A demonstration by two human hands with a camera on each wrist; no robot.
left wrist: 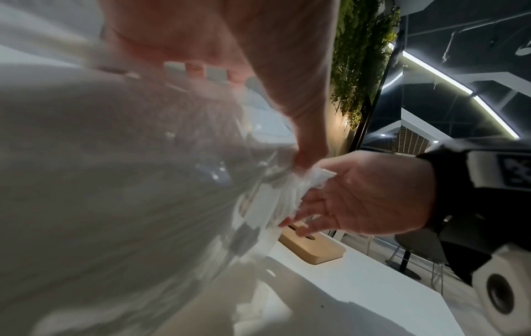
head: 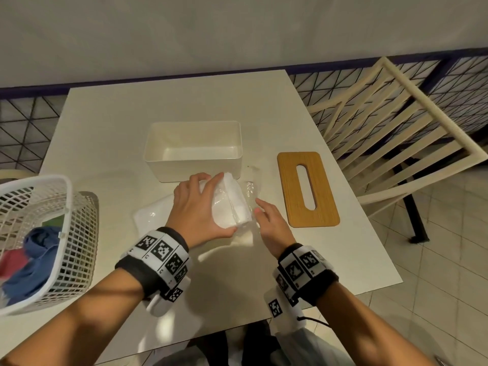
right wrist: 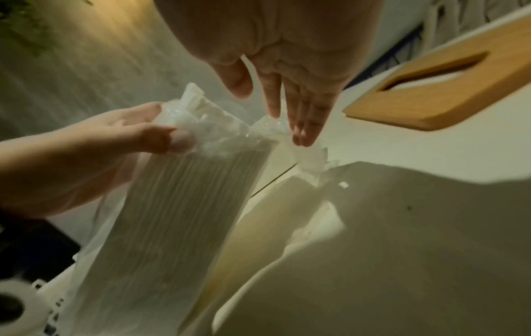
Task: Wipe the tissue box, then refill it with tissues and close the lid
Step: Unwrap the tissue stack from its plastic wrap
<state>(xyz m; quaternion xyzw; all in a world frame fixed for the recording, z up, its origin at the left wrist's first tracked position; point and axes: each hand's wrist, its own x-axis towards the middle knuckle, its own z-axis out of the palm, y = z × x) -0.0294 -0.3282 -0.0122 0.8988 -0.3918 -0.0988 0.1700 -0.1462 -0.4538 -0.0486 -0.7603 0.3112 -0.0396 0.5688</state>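
Note:
The white tissue box (head: 161, 169) stands open on the table with nothing inside. Its wooden lid (head: 290, 191) with a slot lies flat to the right, also seen in the right wrist view (right wrist: 448, 91). In front of the box, my left hand (head: 200, 204) grips a tissue pack (head: 235, 204) in clear plastic wrap, fingers on the far end and thumb on the near end. The pack (right wrist: 184, 204) is tilted up on its edge. My right hand (head: 269, 220) is open, its straight fingertips (right wrist: 304, 136) touching the wrapper's loose flap (right wrist: 313, 163) beside the pack.
A white mesh basket (head: 76, 212) with blue and red cloths sits at the table's left edge. Something white and flat (head: 150, 215) lies on the table under my left wrist. A cream slatted chair (head: 396, 143) stands to the right of the table.

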